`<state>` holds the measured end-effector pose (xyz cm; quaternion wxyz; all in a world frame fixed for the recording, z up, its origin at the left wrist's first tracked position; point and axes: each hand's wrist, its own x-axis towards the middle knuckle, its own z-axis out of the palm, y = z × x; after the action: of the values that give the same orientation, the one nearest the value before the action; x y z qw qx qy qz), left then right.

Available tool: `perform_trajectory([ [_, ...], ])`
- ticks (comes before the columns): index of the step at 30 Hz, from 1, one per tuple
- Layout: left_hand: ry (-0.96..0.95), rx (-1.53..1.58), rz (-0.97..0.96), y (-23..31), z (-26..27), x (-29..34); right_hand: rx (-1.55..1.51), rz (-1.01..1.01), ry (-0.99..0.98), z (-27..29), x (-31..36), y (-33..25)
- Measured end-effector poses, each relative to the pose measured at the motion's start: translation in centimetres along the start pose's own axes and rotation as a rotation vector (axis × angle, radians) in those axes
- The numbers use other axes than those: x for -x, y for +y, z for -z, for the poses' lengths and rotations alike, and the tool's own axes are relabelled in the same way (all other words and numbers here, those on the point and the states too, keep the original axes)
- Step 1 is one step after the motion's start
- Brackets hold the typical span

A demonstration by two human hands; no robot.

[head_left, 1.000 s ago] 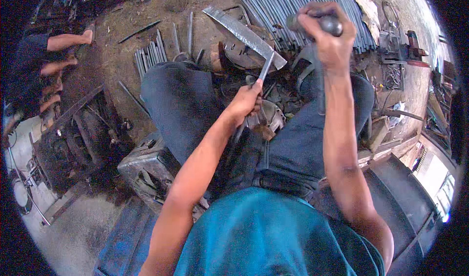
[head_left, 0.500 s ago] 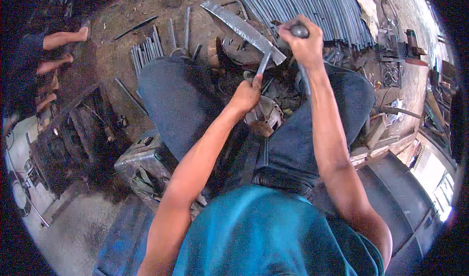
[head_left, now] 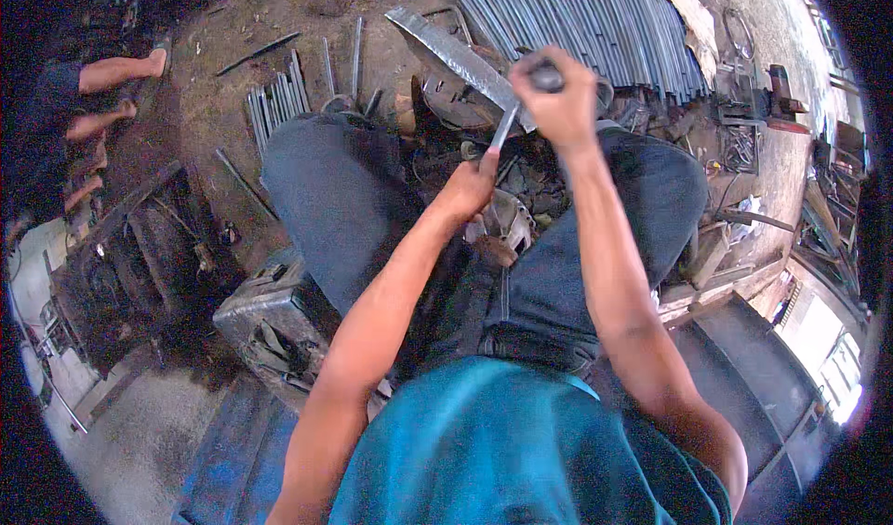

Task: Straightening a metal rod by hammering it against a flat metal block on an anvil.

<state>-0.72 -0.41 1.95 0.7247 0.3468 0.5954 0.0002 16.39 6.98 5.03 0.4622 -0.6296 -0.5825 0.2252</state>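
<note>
My left hand [head_left: 468,190] is closed round a narrow grey metal bar [head_left: 505,127]. The bar points up and away, its far end at the near right end of a long steel plate [head_left: 451,53] with a bright, rough edge. My right hand [head_left: 566,105], blurred by motion, is a fist round a tool with a dark rounded end [head_left: 546,79], which shows between thumb and forefinger. Most of that tool is hidden, so its exact kind is unclear. The fist is just above the plate's right end, close to the bar's tip.
Many grey metal rods [head_left: 586,32] lie in a row at the far side. A smaller bundle of rods [head_left: 279,97] is by my left knee. Scrap metal pieces [head_left: 544,186] lie between my legs. A worn metal box [head_left: 279,306] stands left. Another person's leg [head_left: 121,74] shows far left.
My right fist has moved left and slightly down with its tool, nearer to the bar's tip. The left hand and bar have barely shifted.
</note>
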Motion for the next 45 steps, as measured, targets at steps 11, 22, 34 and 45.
perform_trajectory([
  [11, -0.1, 0.21, 0.06, -0.1, 0.4, -0.4, -0.269, 0.098, 0.102, 6.1, -5.6, -9.8],
  [22, -0.075, 0.08, 0.044, -0.2, 0.6, -1.1, 0.123, 0.074, 0.077, -1.0, 0.7, 2.3],
  [34, -0.138, 0.318, 0.006, 0.8, 0.3, 0.3, -0.386, 0.201, 0.311, 10.0, -5.6, -13.9],
  [45, 0.049, 0.111, -0.017, 0.0, -0.9, 0.2, -0.038, -0.224, 0.136, 0.3, -0.5, 4.7],
])
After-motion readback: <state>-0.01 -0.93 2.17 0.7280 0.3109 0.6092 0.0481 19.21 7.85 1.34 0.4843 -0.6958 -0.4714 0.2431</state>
